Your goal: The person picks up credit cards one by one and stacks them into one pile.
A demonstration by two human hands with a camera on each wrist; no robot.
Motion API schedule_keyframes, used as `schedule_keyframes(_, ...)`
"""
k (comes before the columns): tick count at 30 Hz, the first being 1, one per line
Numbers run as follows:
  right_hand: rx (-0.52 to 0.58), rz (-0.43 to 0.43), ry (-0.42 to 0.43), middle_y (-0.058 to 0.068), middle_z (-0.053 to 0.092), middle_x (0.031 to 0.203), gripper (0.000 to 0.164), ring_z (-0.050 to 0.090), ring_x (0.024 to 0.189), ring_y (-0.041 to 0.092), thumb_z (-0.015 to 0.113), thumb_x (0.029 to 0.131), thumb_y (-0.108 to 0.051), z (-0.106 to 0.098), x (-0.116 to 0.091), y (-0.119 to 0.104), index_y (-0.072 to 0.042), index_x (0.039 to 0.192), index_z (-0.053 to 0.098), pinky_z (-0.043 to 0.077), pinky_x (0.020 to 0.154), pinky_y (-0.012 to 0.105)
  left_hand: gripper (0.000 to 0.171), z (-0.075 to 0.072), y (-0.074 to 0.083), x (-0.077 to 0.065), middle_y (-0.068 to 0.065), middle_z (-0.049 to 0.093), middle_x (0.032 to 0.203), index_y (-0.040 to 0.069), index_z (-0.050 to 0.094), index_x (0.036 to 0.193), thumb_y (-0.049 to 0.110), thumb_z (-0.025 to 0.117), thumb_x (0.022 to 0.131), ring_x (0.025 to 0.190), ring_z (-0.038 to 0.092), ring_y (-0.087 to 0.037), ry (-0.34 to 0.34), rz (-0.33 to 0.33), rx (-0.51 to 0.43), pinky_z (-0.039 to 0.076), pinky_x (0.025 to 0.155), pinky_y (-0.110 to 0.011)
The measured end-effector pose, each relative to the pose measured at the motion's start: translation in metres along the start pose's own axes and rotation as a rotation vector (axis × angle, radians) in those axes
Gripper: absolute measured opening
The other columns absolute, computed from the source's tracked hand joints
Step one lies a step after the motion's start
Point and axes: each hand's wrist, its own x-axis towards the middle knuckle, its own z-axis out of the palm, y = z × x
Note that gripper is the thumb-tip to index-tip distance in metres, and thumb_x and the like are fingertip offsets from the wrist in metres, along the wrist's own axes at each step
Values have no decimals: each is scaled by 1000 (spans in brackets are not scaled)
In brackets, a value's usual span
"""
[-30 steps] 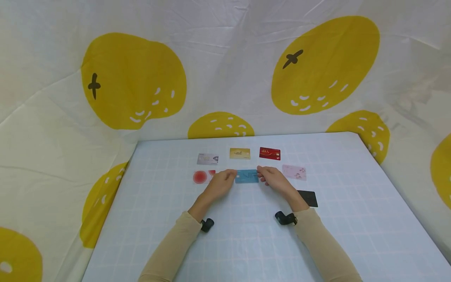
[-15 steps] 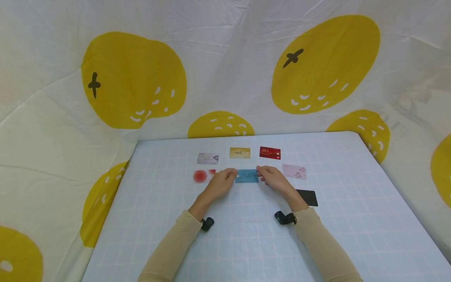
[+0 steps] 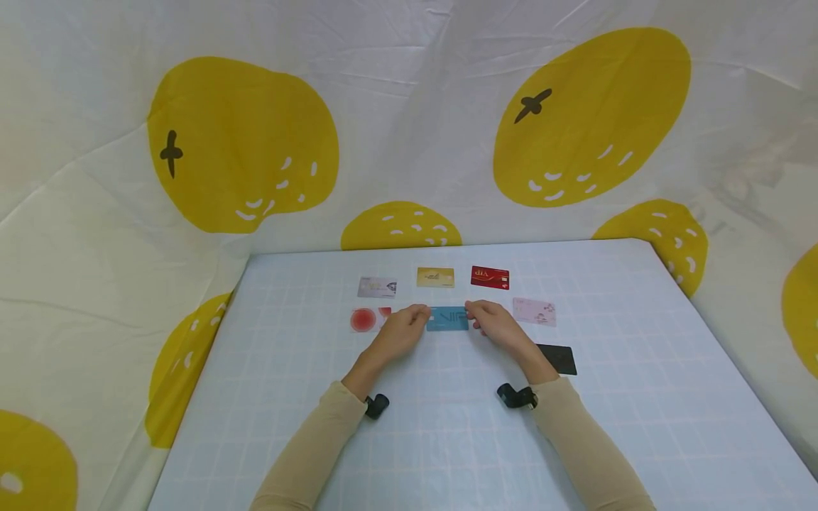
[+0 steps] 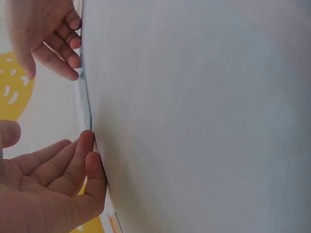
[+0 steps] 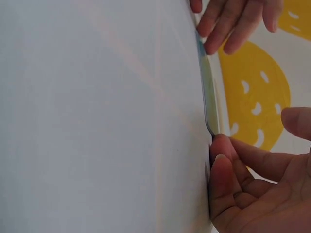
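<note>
A blue card (image 3: 447,319) marked VIP lies flat on the table. My left hand (image 3: 404,331) is at its left end, and my right hand (image 3: 496,326) is at its right end. Close up in the left wrist view, the left hand's fingertips touch the table beside the card's thin edge (image 4: 86,104), thumb raised away from them. The right wrist view gives a similar picture: loosely bent fingers (image 5: 223,179) rest at the card's end, with the thumb held apart. Just left of the left hand is a white card with a red circle (image 3: 363,320), partly covered by that hand.
Behind the blue card lie a silver card (image 3: 377,287), a gold card (image 3: 436,277) and a red VIP card (image 3: 490,277). A pink card (image 3: 534,311) is to the right. The right forearm partly covers a black card (image 3: 559,360). A fruit-patterned cloth (image 3: 415,142) hangs behind the table.
</note>
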Motion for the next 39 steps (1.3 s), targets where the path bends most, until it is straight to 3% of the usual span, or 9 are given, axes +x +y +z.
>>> schedule_keyframes(10, -3, -18, 8, 11, 60, 117, 52, 54, 102, 28, 48, 104, -47, 1, -1, 1, -7, 134, 59, 49, 88, 36, 50, -1, -2, 0, -7, 61, 136, 8, 55, 142, 41, 48, 105, 128, 54, -26, 3, 9, -9, 43, 106, -47)
schedule_keyframes(17, 0, -30, 15, 11, 60, 118, 48, 55, 102, 27, 48, 105, -42, 1, -1, 0, -7, 136, 58, 49, 90, 36, 51, -2, -2, 0, -6, 61, 135, 10, 56, 142, 43, 48, 104, 126, 56, -26, -3, -20, -11, 44, 105, -47)
schedule_keyframes(25, -2, -36, 38, 10, 61, 118, 48, 57, 99, 27, 51, 103, -46, 3, 0, 1, -10, 133, 60, 51, 85, 34, 46, -3, 0, -5, -5, 64, 130, 10, 59, 138, 40, 50, 105, 118, 59, -25, -1, -26, -30, 48, 101, -46)
schedule_keyframes(39, -84, -183, 80, 7, 65, 116, 36, 58, 102, 27, 61, 99, -35, 23, -3, -19, -10, 125, 64, 52, 86, 40, 40, -31, -11, -29, -7, 66, 124, 4, 60, 134, 27, 61, 101, 107, 65, -22, 110, 41, -60, 54, 92, -38)
